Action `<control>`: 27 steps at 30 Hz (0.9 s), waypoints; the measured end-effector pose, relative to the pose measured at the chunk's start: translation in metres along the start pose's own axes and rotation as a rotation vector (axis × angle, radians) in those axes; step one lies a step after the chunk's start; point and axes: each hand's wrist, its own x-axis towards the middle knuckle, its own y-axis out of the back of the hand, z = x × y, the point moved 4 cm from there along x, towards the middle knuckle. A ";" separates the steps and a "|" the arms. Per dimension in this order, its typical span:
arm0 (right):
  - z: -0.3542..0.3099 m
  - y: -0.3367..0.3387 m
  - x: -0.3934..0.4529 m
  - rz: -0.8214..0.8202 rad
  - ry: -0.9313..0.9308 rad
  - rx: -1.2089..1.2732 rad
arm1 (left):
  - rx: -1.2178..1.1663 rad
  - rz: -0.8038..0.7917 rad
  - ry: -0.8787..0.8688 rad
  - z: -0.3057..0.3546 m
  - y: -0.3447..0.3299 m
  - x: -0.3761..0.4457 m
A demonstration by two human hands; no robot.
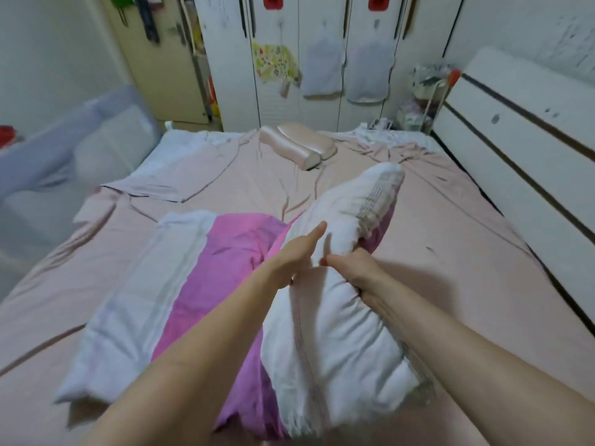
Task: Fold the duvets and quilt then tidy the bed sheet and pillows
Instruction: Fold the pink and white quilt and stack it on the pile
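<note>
I see the quilt [338, 300] bunched at the centre of the bed sheet [434, 226], my left hand [294, 257] and right hand [357, 268] on it. A pillow [297, 144] lies at twelve o'clock, the headboard [521, 136] at three, wardrobe doors [322, 59] behind.

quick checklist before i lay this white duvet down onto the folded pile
1. Both hands on the white duvet: ok. The left hand and right hand each grip it near its middle.
2. Duvet folded into a compact bundle: ok, though its near edge looks loose.
3. Pink and white duvet underneath lies flat to receive it: ok, it is folded on the bed sheet.
4. Bed sheet smooth: not ok, wrinkled across the far half.
5. Pink pillow in place: not ok, it lies askew at the far edge.
6. Bundle lined up with the pile below: cannot tell.
</note>
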 end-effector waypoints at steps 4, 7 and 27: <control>-0.043 -0.120 -0.018 -0.085 0.120 -0.050 | -0.134 0.059 -0.041 -0.027 0.105 -0.048; -0.055 -0.201 -0.029 -0.101 0.192 -0.059 | -0.185 0.065 -0.041 -0.056 0.176 -0.071; -0.108 -0.514 0.075 -0.042 0.258 -0.290 | -0.418 0.269 0.092 -0.162 0.471 0.011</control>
